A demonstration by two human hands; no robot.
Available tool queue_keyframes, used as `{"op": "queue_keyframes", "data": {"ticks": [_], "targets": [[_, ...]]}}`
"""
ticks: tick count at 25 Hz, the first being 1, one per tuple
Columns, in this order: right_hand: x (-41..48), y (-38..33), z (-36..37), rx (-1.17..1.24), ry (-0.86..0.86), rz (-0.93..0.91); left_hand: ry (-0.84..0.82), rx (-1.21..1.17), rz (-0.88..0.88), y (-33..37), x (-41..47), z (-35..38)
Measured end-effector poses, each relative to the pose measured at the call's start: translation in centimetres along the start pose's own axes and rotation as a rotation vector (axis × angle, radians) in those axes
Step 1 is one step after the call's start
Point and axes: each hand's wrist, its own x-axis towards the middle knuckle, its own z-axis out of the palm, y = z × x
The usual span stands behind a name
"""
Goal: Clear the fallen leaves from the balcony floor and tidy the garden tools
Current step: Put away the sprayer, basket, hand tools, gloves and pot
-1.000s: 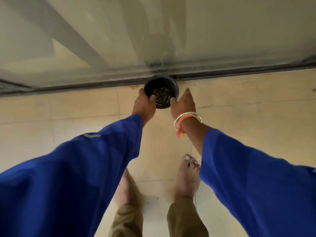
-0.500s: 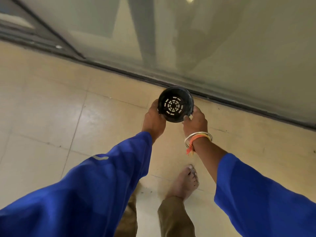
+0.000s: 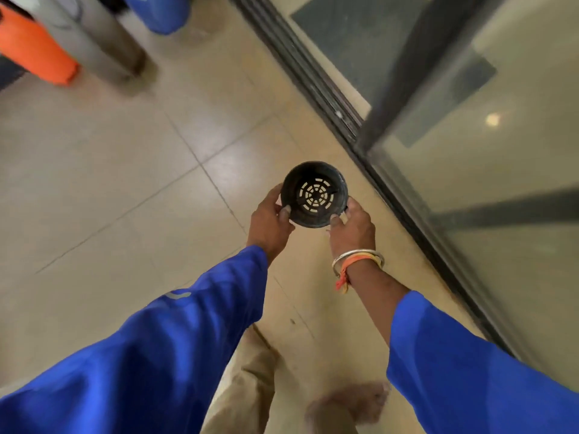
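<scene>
Tiled balcony floor (image 3: 109, 183); black pot (image 3: 314, 194) between both hands

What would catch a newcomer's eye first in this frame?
The small black plastic pot, empty, with a slotted base, sits mid-frame, held between the left hand and right hand above the beige tiled floor. Bright blue sleeves fill the bottom. An orange object stands at top left, and a dark sliding-door track runs diagonally on the right.
</scene>
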Motion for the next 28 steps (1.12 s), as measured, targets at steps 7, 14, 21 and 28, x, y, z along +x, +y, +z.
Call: {"op": "queue_keyframes", "data": {"ticks": [7,14,21,28], "targets": [[-2.1,-16.9,13.4,-0.094,-0.223,-0.14,0.223,-0.173,-0.065,-0.8,2.7,-20.5],[-5.9,-31.1,28.5,-0.166,-0.439,-0.223,0.435,-0.268,-0.14,-3.8,5.1,-39.1],[-6.4,-41.5,40.5,-0.299,-0.577,-0.28,0.602,-0.399,-0.226,-6.5,9.8,-51.1],[-4.4,-51.1,51.9,-0.478,-0.659,-0.329,0.665,-0.458,-0.306,-9.5,17.2,-61.4]]}}
